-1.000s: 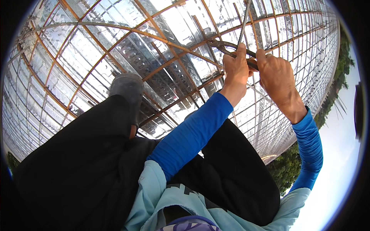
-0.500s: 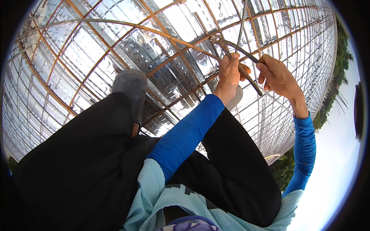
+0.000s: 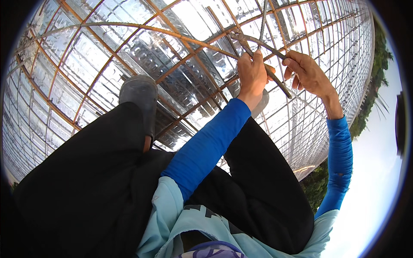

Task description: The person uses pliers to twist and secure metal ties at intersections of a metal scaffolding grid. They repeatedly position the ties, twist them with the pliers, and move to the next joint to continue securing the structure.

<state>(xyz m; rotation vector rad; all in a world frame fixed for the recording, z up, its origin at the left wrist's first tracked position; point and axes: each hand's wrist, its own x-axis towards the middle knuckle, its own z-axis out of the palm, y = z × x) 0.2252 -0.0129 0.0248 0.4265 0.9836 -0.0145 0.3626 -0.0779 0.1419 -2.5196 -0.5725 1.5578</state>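
Note:
A pair of dark, worn pincers [image 3: 263, 44] lies across the steel mesh at the upper middle, its handles spread apart. My left hand [image 3: 251, 76] is closed around one handle, whose end sticks out past the fingers on the right. My right hand [image 3: 309, 74] grips the end of the other handle, a little farther right. The jaws are at a rusty bar [image 3: 202, 43] near a crossing; whether they bite on anything is too small to tell. A thin grey bar [image 3: 263, 23] runs up just beyond my left hand.
A grid of rusty rebar [image 3: 117, 55] stretches all around over shiny silver foil sheeting [image 3: 142, 41]. My dark boot [image 3: 138, 92] stands on it at the left; the other boot [image 3: 261, 105] is partly behind my left wrist. Green trees [image 3: 371, 92] border the right side.
Both hands and the pincers sit slightly farther up and left in view, as does the mesh. The grip on both handles is the same.

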